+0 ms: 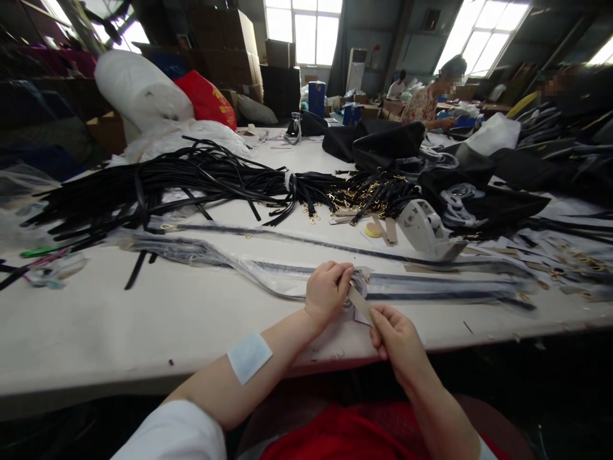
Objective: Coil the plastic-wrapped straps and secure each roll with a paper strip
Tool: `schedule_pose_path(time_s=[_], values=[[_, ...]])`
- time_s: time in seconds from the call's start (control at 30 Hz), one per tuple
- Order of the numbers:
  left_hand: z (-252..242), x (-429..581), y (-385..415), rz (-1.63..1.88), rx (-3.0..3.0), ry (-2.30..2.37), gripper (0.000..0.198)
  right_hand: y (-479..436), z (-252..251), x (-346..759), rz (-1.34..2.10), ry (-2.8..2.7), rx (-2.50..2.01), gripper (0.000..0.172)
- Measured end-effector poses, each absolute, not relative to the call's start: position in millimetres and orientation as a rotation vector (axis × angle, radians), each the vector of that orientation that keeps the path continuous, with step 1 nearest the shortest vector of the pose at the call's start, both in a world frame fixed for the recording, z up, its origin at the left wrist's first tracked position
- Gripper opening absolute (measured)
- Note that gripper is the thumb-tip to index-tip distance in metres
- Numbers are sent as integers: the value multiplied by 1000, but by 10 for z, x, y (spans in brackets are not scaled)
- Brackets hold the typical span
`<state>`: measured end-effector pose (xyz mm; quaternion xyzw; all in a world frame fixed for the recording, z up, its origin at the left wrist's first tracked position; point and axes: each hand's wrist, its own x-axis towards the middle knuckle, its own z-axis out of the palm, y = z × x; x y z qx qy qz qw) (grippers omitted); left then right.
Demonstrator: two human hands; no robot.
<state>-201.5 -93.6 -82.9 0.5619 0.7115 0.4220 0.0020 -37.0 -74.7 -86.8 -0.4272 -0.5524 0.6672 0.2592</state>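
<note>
My right hand (397, 338) pinches the lower end of a short, flat grey-tan strip (361, 304) between thumb and fingers. At the strip's upper end, my left hand (328, 291) is closed, its thumb and fingertips pressed together there. Just behind the strip is a whitish looped bundle (360, 283), partly hidden by my fingers. Long black straps in clear plastic sleeves (431, 291) lie across the white table (191, 345), running beneath and beyond both hands. A small white piece with dark edges shows under the strip.
A tape dispenser (426, 227) stands beyond my right hand, beside a yellow tape roll (373, 230). Behind lies a large heap of black straps (191, 176) with gold clasps (364, 195). Black bags (387, 144) sit farther back. Another person (426, 105) is at the far right.
</note>
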Motion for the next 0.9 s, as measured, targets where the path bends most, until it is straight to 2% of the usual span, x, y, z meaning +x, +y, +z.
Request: schedule_pose_path(time_s=[0.13, 0.6, 0.8, 0.9], values=[[-848, -1949, -979, 1310, 1870, 2244, 29, -799, -822, -369, 1878, -1310, -1120, 38], [-906, -1892, -1005, 1398, 2197, 2173, 24, -858, -798, -419, 1988, -1196, -1042, 45], [-902, -1919, -995, 1493, 2040, 1982, 24, -751, -897, -637, 2019, -1078, -963, 50], [-913, -1937, -981, 1489, 1981, 1961, 25, -736, -858, -701, 2056, -941, -981, 47]])
